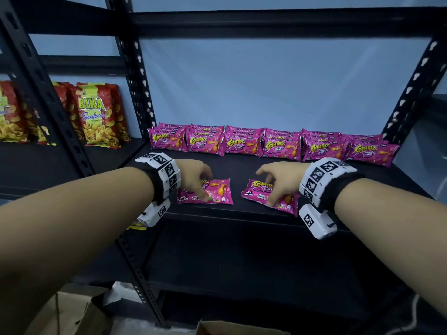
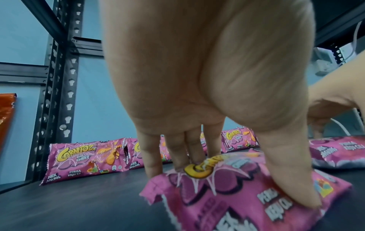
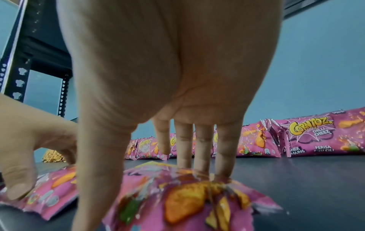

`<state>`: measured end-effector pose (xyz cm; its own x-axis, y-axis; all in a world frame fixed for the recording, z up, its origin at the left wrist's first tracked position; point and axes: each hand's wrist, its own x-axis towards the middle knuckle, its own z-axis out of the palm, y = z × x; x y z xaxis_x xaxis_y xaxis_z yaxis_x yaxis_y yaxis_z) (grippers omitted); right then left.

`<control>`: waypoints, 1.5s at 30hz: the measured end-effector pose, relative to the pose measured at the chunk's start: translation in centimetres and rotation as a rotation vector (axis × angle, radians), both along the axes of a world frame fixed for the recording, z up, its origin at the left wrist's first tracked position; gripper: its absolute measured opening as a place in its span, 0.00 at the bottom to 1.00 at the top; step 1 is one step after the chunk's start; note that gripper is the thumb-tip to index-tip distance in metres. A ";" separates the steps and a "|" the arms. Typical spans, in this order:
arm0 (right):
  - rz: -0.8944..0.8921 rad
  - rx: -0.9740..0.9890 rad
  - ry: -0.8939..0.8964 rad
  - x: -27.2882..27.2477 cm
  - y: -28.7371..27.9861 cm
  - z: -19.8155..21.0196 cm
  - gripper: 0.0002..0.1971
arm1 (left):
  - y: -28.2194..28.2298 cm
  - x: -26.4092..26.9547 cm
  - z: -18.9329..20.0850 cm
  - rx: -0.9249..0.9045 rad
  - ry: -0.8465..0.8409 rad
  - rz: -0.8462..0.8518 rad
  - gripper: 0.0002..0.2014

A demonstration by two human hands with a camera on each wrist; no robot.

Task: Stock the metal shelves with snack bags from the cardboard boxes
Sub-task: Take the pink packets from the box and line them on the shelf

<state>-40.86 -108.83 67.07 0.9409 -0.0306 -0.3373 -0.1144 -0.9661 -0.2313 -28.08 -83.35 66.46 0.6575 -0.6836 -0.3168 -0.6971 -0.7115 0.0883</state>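
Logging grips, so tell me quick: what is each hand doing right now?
Left hand: fingertips and thumb pinch the left pink snack bag lying on the shelf.
Right hand: pinches the right pink snack bag likewise.

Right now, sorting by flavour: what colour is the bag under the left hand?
Pink bag, clearest in the left wrist view.

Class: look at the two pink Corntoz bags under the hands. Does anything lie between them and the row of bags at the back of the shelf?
Nothing visible does. Bare dark shelf separates the left bag and right bag from the back row.
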 end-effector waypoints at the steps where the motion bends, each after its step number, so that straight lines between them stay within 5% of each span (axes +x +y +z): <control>1: -0.001 -0.022 -0.014 0.0 0.0 0.0 0.50 | -0.2 0.0 0.1 0.004 0.013 0.003 0.43; 6: -0.019 -0.094 -0.006 0.5 0.2 -0.1 0.42 | -1.0 0.6 0.7 0.051 0.078 0.028 0.29; 10: -0.018 -0.100 -0.029 1.8 0.4 -0.1 0.28 | -0.6 1.5 0.9 -0.006 0.097 0.037 0.28; 17: 0.062 -0.073 -0.115 5.1 2.3 0.8 0.29 | 1.7 4.8 2.2 -0.098 0.032 0.053 0.25; 31: 0.110 -0.086 -0.249 16.5 8.7 0.7 0.22 | 6.3 16.5 3.5 0.018 -0.192 0.239 0.21; 45: 0.022 -0.142 -0.322 23.7 12.1 0.3 0.18 | 5.3 22.1 2.2 -0.045 -0.340 0.165 0.18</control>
<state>-17.13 -96.73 67.37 0.9993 -0.0348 -0.0170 -0.0365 -0.9926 -0.1155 -5.99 -78.02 68.62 0.8223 -0.5681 -0.0333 -0.5684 -0.8172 -0.0949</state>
